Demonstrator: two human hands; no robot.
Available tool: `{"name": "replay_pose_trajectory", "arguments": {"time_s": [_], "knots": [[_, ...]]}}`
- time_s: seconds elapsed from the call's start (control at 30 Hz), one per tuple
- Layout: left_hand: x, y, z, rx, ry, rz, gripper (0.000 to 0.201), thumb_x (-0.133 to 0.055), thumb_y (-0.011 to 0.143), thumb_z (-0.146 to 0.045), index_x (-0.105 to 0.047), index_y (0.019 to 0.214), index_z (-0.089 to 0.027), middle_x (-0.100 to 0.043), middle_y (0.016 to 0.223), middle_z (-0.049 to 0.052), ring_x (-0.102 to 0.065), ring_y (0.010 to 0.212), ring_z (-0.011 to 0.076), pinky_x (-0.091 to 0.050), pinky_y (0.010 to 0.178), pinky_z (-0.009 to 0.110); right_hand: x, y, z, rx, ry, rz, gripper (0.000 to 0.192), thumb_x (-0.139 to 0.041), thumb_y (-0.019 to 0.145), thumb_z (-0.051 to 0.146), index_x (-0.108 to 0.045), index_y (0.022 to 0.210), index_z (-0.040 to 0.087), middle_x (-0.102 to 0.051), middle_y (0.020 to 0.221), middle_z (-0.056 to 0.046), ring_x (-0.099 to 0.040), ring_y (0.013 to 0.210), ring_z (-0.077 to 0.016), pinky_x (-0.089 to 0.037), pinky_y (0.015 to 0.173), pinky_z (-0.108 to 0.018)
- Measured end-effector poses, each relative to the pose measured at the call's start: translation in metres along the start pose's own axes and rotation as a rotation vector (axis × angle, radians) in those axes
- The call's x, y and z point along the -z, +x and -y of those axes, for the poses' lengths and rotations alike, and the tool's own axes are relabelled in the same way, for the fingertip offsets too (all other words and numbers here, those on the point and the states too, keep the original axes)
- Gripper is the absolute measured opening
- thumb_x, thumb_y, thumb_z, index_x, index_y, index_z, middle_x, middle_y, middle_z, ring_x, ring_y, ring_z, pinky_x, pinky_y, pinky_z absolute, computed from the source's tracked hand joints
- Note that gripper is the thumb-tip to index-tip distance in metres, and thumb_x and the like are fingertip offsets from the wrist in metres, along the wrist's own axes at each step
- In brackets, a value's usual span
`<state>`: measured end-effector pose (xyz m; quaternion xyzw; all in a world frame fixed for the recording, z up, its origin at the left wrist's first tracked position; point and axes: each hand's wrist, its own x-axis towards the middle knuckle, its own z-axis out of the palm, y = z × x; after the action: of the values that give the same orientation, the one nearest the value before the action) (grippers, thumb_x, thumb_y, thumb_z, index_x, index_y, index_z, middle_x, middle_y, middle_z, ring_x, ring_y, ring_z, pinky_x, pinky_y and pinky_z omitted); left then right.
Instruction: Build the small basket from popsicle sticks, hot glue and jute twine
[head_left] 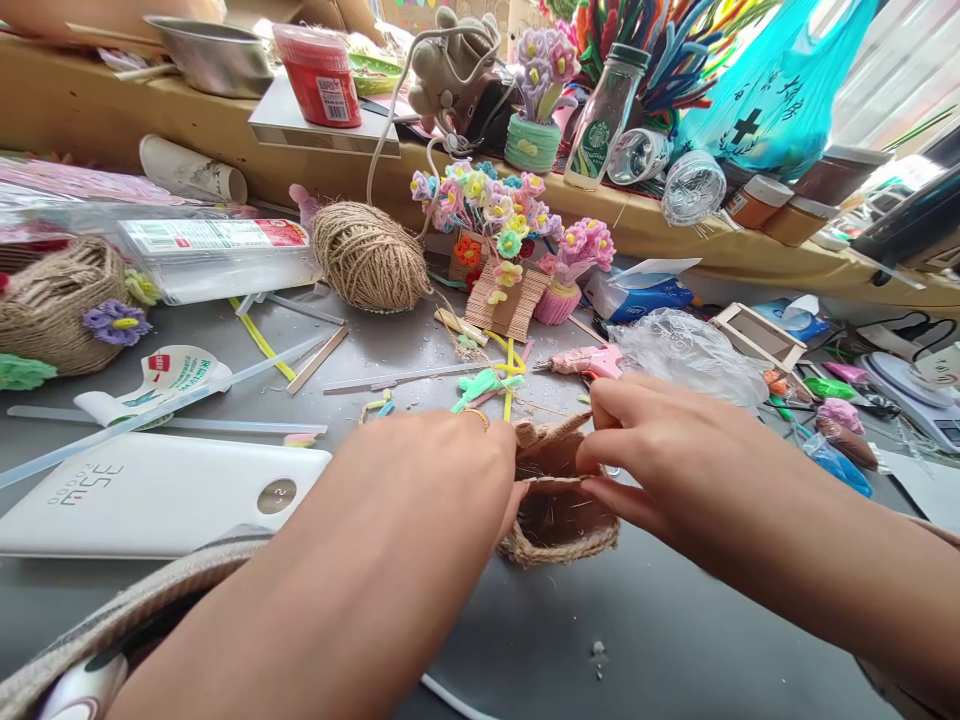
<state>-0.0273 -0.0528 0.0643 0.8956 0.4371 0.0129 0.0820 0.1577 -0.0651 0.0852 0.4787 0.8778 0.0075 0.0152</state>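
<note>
A small basket of cardboard wrapped in twine is in front of me, its hollow upper side facing me. A cardboard strip runs across its middle. My left hand is closed on the basket's left side, most of its fingers hidden behind the back of the hand. On the right, my right hand pinches the strip and wall between thumb and fingers. Just beyond the hands lie a pink glue gun and a mint-green pipe-cleaner piece.
A white power bank lies at left, with clear glue sticks nearby. Behind are a twine ball, a bouquet of pipe-cleaner flowers and a crumpled plastic bag. Jars, a glass bottle and a red tub line the ledge.
</note>
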Motion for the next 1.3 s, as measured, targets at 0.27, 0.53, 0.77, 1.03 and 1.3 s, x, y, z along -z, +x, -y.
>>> {"name": "replay_pose_trajectory", "arguments": {"time_s": [0.27,0.53,0.77,1.03,1.3], "knots": [[-0.004,-0.002,-0.001,0.003,-0.018,-0.022,0.029,-0.042,0.08,-0.042,-0.059,0.071,-0.02,-0.055,0.06,0.0,-0.047,0.052,0.0129,-0.031,0.058,0.026,-0.001,-0.003,0.006,-0.036,0.018,0.089,0.024,-0.05,0.076,0.013,-0.058,0.055,0.021,-0.058,0.057,0.003,-0.048,0.048,-0.0076,-0.031,0.047,-0.022],[-0.008,-0.002,-0.001,0.006,-0.04,-0.047,0.036,-0.038,0.08,-0.047,-0.059,0.07,-0.02,-0.052,0.058,-0.001,-0.045,0.05,0.012,-0.033,0.061,0.028,-0.001,0.002,0.011,-0.021,0.075,0.134,0.027,-0.044,0.082,0.014,-0.063,0.063,0.021,-0.064,0.07,0.003,-0.059,0.062,-0.0074,-0.044,0.058,-0.017],[-0.009,-0.002,0.0,0.005,-0.059,-0.041,0.041,-0.034,0.081,-0.05,-0.059,0.069,-0.019,-0.052,0.059,-0.001,-0.047,0.051,0.0111,-0.036,0.064,0.027,-0.006,0.0,0.013,-0.015,0.099,0.147,0.025,-0.046,0.085,0.034,-0.056,0.1,0.017,-0.058,0.102,-0.004,-0.056,0.086,-0.0144,-0.048,0.074,-0.032],[0.004,0.0,-0.006,0.008,-0.053,0.009,0.027,-0.042,0.082,-0.035,-0.058,0.066,-0.019,-0.055,0.059,0.001,-0.048,0.049,0.0131,-0.036,0.057,0.026,0.0,-0.001,0.012,0.003,0.1,0.148,0.019,-0.046,0.085,0.03,-0.06,0.092,0.019,-0.061,0.094,-0.003,-0.057,0.078,-0.0121,-0.048,0.069,-0.028],[0.006,0.0,-0.006,0.014,-0.03,0.027,0.024,-0.044,0.081,-0.034,-0.06,0.073,-0.018,-0.059,0.064,0.002,-0.054,0.055,0.0156,-0.038,0.058,0.027,0.007,-0.008,0.001,-0.006,0.132,0.055,0.021,-0.047,0.079,0.014,-0.065,0.075,0.023,-0.065,0.067,0.0,-0.057,0.056,-0.0106,-0.04,0.05,-0.021]]}}
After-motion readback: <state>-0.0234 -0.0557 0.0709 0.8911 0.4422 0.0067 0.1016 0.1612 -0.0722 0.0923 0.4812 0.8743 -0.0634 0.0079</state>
